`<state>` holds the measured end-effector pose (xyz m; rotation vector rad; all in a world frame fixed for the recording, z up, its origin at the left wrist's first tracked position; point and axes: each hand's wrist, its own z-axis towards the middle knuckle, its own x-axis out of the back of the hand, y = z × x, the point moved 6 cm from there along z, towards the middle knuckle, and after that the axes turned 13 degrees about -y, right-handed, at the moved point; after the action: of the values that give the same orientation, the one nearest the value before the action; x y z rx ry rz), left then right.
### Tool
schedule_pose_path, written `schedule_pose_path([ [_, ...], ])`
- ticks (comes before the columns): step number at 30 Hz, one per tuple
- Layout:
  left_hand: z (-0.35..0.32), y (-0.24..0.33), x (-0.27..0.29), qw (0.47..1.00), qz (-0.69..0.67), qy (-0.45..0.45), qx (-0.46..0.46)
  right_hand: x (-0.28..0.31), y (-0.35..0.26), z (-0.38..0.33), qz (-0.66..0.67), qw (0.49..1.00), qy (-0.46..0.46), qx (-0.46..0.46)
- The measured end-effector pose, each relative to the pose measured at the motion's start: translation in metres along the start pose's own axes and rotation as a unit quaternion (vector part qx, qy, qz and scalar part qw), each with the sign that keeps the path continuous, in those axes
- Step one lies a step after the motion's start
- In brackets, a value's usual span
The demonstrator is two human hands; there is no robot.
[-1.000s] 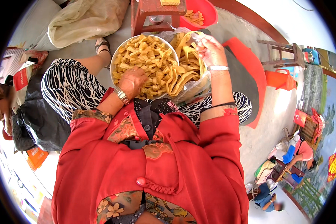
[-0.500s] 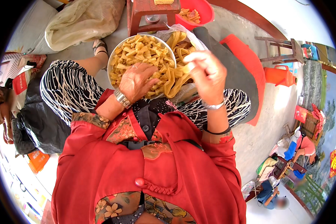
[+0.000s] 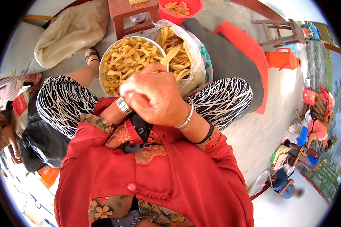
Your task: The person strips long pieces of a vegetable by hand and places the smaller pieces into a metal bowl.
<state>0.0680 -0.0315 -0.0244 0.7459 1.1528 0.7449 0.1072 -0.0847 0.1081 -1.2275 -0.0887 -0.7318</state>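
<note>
My right hand (image 3: 155,100) is closed in front of my chest, its knuckles turned up, with a metal bangle at the wrist. Mostly covered by it is my left hand (image 3: 151,68), which wears a watch (image 3: 124,106); a few of its fingers show, bent. Past these fingers, a flat yellow strip (image 3: 171,55) sticks out from between the two closed hands. Just beyond them stands a round white-rimmed basin (image 3: 100,72) heaped with small knotted yellow pieces (image 3: 129,56). Right beside it, a clear plastic bag (image 3: 195,45) holds longer loose yellow strips (image 3: 180,62).
Ahead are a red-brown wooden stool (image 3: 119,11) and a red basin (image 3: 199,7) of strips. A pale sack (image 3: 75,32) lies left. On the right are a dark mat (image 3: 231,56), an orange-red jug (image 3: 282,58) and a wooden stool (image 3: 280,28). Other people sit farther off.
My right hand has come left and nearer, from above the bag to over my left hand, and has closed. The view has shifted slightly.
</note>
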Motion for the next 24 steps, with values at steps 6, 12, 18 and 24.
schedule_pose_path([
  [6, 0.005, 0.088, -0.011, 0.998, -0.057, -0.022, -0.036, 0.004, -0.066, 0.048, -0.052, 0.990, 0.025, 0.132],
  [12, 0.010, 0.155, -0.011, 0.995, -0.022, 0.003, -0.093, -0.005, -0.107, 0.063, -0.082, 0.977, 0.037, 0.193],
  [18, 0.019, 0.178, 0.007, 0.988, 0.016, 0.090, -0.121, 0.007, -0.078, 0.054, -0.124, 0.928, 0.288, 0.199],
  [24, 0.025, 0.169, 0.001, 0.970, 0.017, 0.217, -0.112, -0.037, 0.078, -0.064, 0.548, 0.759, 0.036, -0.350],
])
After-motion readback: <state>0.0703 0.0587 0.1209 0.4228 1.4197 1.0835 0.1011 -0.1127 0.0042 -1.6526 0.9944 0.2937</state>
